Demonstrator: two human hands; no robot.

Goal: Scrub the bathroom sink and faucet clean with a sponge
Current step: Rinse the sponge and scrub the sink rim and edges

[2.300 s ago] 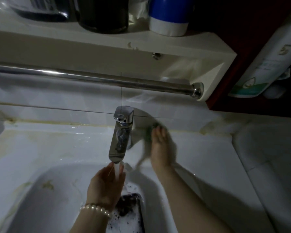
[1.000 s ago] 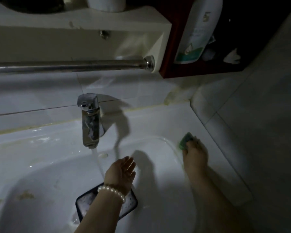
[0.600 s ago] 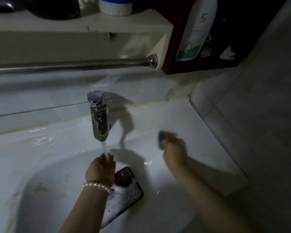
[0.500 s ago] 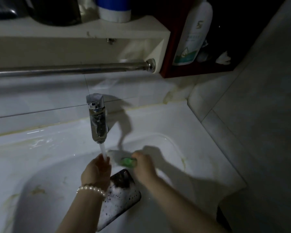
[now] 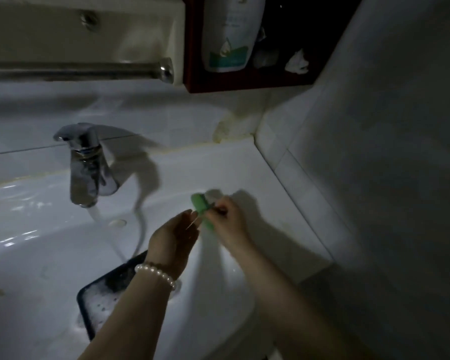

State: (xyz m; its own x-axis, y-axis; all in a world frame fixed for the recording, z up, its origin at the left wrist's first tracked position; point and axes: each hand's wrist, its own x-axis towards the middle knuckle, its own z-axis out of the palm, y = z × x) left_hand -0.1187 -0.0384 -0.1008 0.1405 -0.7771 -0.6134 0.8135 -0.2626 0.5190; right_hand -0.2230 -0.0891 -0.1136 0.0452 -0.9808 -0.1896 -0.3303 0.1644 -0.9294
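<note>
Dim light fills a tiled bathroom corner, where a white ceramic sink (image 5: 257,183) sits under a steel towel rail (image 5: 76,71) and a dark red cabinet (image 5: 192,48) holding a white bottle with a green label (image 5: 231,35). Water runs in a thin stream from the chrome faucet (image 5: 85,165) into the basin, where a dark tray (image 5: 102,302) flecked with foam lies near the drain. Over the right side of the basin the right hand (image 5: 227,222) pinches a green sponge (image 5: 202,207) at one end, fingers curled around it, holding it clear of the porcelain, just off the basin's right rim. The left hand (image 5: 173,239), with a pearl bracelet (image 5: 155,274) at the wrist, is raised beside it with fingers fairly straight and tips near or touching the sponge's lower edge; motion blur hides whether it grips, so it looks relaxed and apart rather than clamped. As for progress, the sink's flat ledge and basin gleam wet, which suggests some wiping and rinsing, and the faucet body looks shiny though its details are blurred. Yellowish staining shows along the seam where the ledge meets the wall tiles and in the far corner, and brownish marks lie on the basin's left slope. By this evidence the job sits somewhere in the middle: those stained spots, the tray area and a final rinse look left to do.
</note>
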